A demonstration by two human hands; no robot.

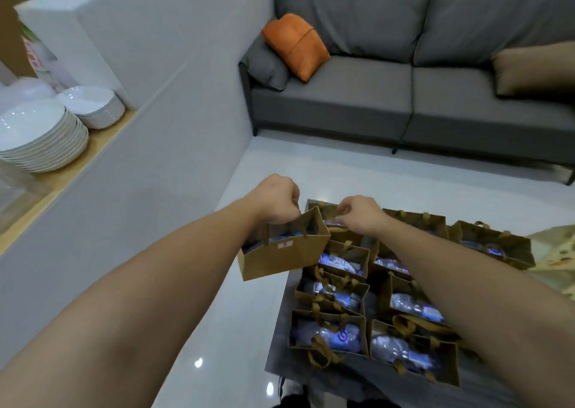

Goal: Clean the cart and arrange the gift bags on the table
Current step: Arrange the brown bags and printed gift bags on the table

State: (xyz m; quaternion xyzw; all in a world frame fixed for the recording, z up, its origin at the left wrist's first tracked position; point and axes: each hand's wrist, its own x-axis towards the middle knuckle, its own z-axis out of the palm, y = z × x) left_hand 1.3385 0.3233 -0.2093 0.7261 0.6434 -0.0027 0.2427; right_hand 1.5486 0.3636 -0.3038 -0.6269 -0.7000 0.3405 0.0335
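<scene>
Fingers of the left hand [277, 200] curled round the handles of a kraft gift bag [284, 252] hanging clear beside the cart [281, 345]; the right hand [362, 214] pinched another bag's handle [337, 211] on the cart. The bags looked light but creasable, bottles inside, best carried by the handles. A small label was unreadable

I've got a grey sofa [404, 96] against the far wall, an orange cushion [295, 46] propped at its left end, a tan cushion [535, 71] at right. Two stacks of white plates [40, 136] sit on the left-hand wooden shelf [93, 149].
</scene>
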